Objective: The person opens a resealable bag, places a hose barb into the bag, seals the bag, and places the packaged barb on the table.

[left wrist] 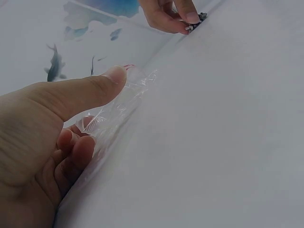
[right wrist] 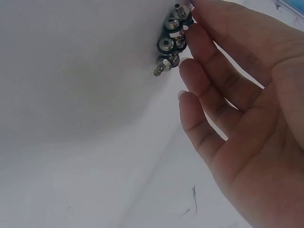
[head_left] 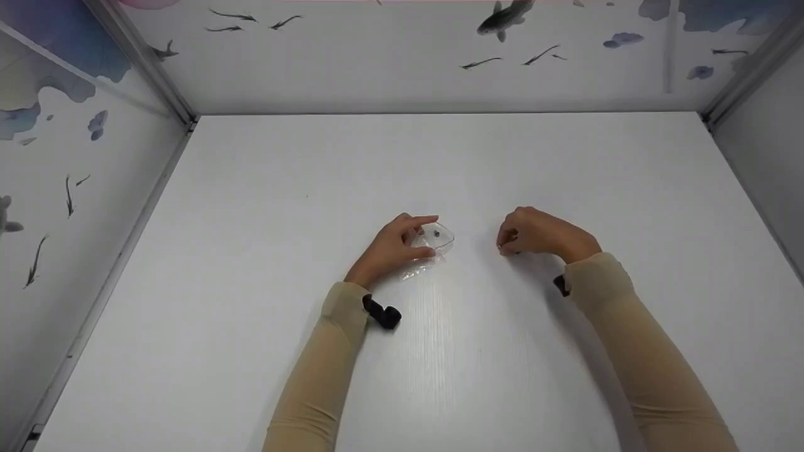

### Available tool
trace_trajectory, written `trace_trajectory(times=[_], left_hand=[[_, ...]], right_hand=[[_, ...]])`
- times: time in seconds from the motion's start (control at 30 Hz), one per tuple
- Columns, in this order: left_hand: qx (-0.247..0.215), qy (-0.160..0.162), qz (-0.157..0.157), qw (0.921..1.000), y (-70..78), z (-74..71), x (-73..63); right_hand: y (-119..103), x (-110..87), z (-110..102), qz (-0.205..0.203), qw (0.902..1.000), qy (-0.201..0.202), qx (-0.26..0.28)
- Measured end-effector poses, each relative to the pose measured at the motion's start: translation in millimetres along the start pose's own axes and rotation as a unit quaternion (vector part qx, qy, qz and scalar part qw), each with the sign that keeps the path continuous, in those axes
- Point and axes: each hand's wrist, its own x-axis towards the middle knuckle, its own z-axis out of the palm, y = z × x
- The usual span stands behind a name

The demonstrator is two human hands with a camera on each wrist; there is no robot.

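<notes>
My left hand (head_left: 387, 249) holds a clear plastic zip bag (head_left: 445, 240) between thumb and fingers, its mouth spread wide. One small dark piece (head_left: 437, 233) shows inside the bag's outline in the head view. In the left wrist view the thumb lies along the bag's red-lined edge, with the other fingers bent behind the film. To the right, my right hand (head_left: 537, 232) pinches at a cluster of small metal fittings (right wrist: 170, 40) with dark rings and narrow nozzle ends. Those fittings sit at the fingertips, close over the white table, mostly hidden in the head view.
The white tabletop (head_left: 251, 251) spreads around both hands. Panels with painted fish (head_left: 504, 20) stand along the back and left, and a plain panel (head_left: 766, 144) on the right. A black wrist mount (head_left: 382, 314) sticks out beside the left sleeve.
</notes>
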Motion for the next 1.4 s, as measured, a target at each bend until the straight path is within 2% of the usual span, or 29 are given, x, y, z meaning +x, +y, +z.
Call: trace_trajectory(times=[0.33, 0.77, 1.13, 1.4], left_hand=[[-0.009, 0.001, -0.003, 1.0, 2.7, -0.3, -1.2], [0.002, 0.002, -0.002, 1.0, 2.5, -0.5, -2.4], [0.002, -0.002, -0.005, 1.0, 1.7, 0.1, -0.9], [0.002, -0.004, -0.002, 1.0, 2.7, -0.1, -0.4]], right_hand=[[0, 0.0, 1, -0.014, 0.9998, 0.006, -0.016], [-1, 0.9, 1, -0.022, 0.9987, 0.018, -0.042], [-5, 2.8, -2, -0.011, 0.9997, 0.02, 0.008], [-12, 7.4, -4, -0.021, 0.9985, 0.041, 0.029]])
